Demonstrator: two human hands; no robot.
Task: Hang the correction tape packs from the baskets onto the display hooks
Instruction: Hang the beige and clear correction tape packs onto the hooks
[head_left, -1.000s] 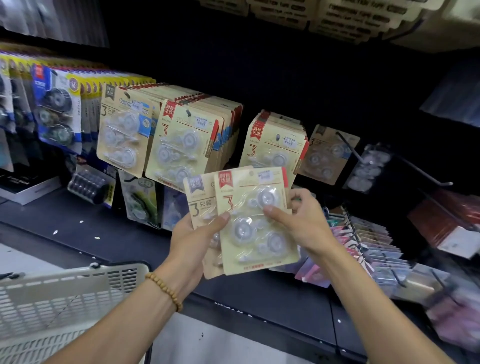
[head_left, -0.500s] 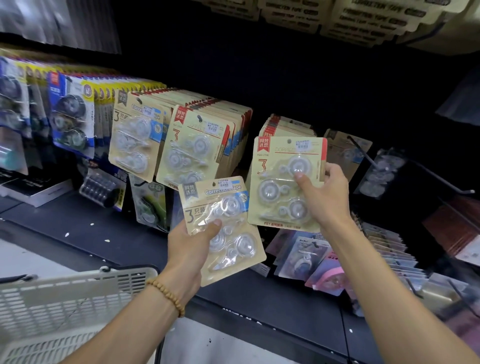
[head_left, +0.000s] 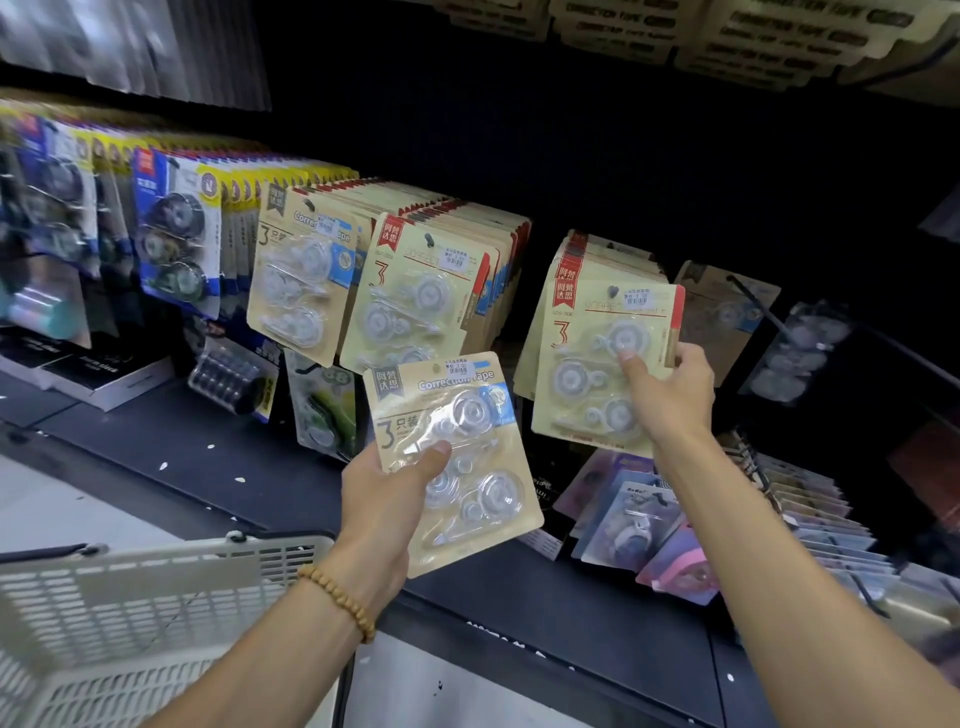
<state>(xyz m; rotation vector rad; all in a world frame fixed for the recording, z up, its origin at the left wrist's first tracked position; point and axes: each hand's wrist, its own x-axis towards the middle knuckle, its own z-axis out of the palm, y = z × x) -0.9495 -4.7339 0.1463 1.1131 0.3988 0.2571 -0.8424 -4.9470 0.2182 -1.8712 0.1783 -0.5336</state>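
My right hand (head_left: 670, 389) grips a red-edged correction tape pack (head_left: 587, 374) by its right side, thumb on the front, and holds it up against the stack of matching packs (head_left: 582, 249) on a display hook. The pack's hang hole sits at the hook's tip. My left hand (head_left: 387, 493) holds a blue-labelled correction tape pack (head_left: 467, 499) lower down, tilted, thumb across its blister. A white slotted basket (head_left: 150, 597) stands at the lower left.
Full rows of packs hang at left (head_left: 301, 280) and centre (head_left: 421, 306). A nearly bare hook (head_left: 753, 306) with a few packs juts out at right. Pink and purple packs (head_left: 649, 525) fill the lower shelf; a dark ledge (head_left: 182, 447) runs below.
My right hand has lifted the red-edged pack up and right, from in front of my left hand's pack to the hook's stack. My left hand stayed low with the blue-labelled pack.
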